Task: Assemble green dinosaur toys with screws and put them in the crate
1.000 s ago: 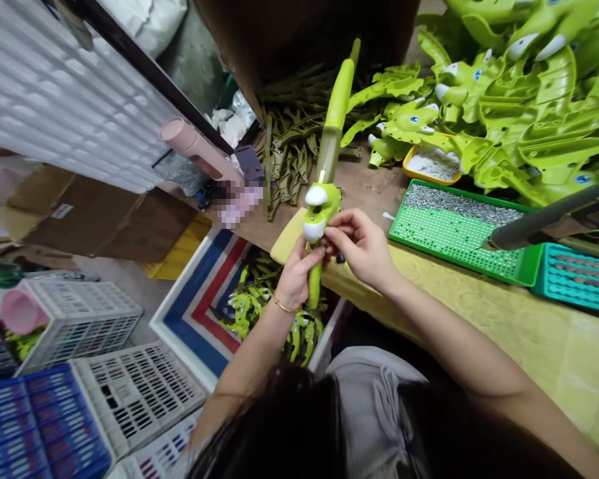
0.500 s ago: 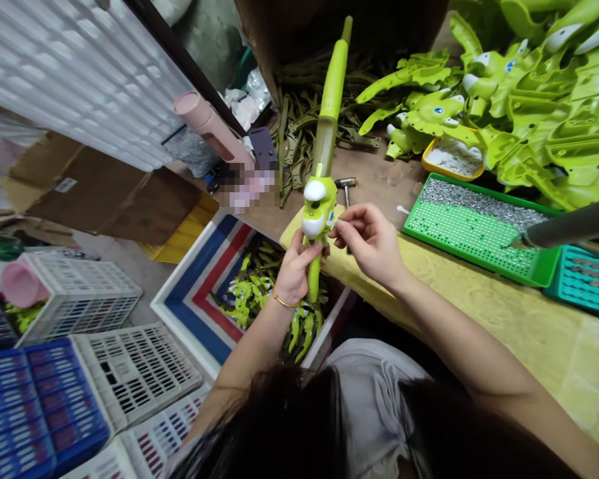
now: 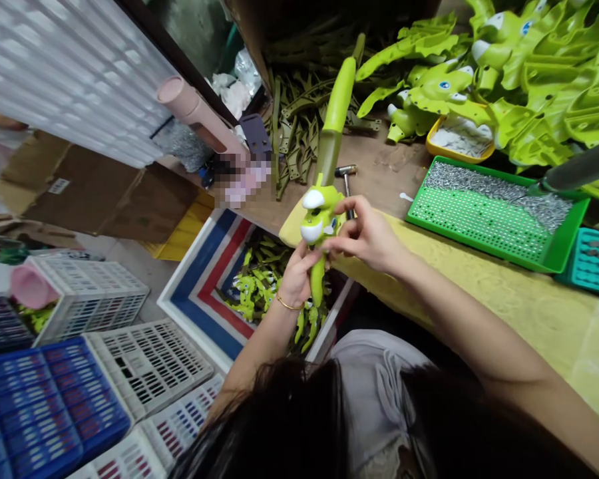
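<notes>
My left hand point(image 3: 298, 276) is closed round the lower part of a lime-green toy animal point(image 3: 338, 100), perhaps a dinosaur. The toy stands upright, its long tapering end pointing away from me. White-tipped jaws gape in the middle, and a small white piece point(image 3: 330, 228) shows on their right side. My right hand point(image 3: 369, 236) is at that side, fingers curled, thumb and forefinger apart around the white piece. Its fingertips are at or touching the toy; contact is hard to make out. Behind the toy lies a small hammer point(image 3: 347, 174).
A green perforated tray point(image 3: 479, 229) of small metal pins is on the right, beneath a dark tool point(image 3: 584, 163). Green toy shells point(image 3: 554, 86) and olive strips point(image 3: 299, 126) pile up behind. At lower left are a lined bin point(image 3: 190, 279) of green parts and several crates point(image 3: 150, 366).
My right thumb and forefinger, pinched together at the toy's side before, have spread apart. The toy leans more to the right at its far end. The whole view has shifted slightly.
</notes>
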A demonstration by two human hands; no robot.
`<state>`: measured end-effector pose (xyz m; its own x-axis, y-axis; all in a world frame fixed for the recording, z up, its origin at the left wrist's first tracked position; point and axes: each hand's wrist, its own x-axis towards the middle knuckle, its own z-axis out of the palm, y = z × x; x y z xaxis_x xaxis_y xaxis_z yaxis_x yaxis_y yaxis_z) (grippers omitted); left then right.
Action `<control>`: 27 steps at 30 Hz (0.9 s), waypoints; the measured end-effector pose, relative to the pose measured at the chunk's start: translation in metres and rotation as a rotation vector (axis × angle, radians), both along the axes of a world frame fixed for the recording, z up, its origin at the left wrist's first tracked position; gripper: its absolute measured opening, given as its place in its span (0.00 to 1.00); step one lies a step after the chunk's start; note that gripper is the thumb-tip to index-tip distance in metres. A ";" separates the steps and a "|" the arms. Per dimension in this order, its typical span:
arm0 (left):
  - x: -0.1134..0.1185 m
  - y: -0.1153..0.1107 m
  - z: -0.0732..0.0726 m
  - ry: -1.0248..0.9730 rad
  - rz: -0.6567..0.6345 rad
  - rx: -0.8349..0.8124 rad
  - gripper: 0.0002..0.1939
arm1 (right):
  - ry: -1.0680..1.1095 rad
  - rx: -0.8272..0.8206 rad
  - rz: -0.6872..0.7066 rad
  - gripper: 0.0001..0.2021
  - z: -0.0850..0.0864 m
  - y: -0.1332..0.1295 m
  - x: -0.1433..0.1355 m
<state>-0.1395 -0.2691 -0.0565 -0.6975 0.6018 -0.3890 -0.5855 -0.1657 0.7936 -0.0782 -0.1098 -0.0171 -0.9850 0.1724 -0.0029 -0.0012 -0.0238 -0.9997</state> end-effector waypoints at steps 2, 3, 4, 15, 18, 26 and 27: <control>-0.001 -0.003 -0.002 0.014 -0.011 -0.018 0.26 | -0.012 -0.030 0.007 0.20 -0.004 0.001 0.001; -0.001 -0.004 -0.003 0.022 -0.006 -0.024 0.26 | -0.003 -0.027 -0.003 0.18 -0.004 -0.001 0.002; -0.001 -0.004 -0.003 0.028 0.008 -0.029 0.25 | 0.011 -0.006 -0.014 0.16 -0.004 -0.003 0.002; -0.011 -0.070 -0.007 0.320 0.039 -0.228 0.28 | -0.574 1.053 -0.196 0.27 -0.033 0.001 -0.026; -0.006 -0.104 -0.018 0.438 0.047 -0.364 0.34 | -0.615 1.029 -0.211 0.25 -0.036 0.007 -0.032; 0.026 -0.190 -0.039 0.900 -0.143 -0.945 0.43 | -0.289 0.856 -0.262 0.25 -0.024 0.027 0.047; 0.028 -0.195 -0.039 0.943 -0.181 -1.007 0.44 | -0.251 0.813 -0.260 0.25 -0.025 0.024 0.057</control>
<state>-0.1120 -0.4644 -0.0958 -0.8797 0.4559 -0.1352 0.2800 0.7264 0.6276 -0.0217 -0.0856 -0.0423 -0.9011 0.4335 0.0076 0.3137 0.6640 -0.6787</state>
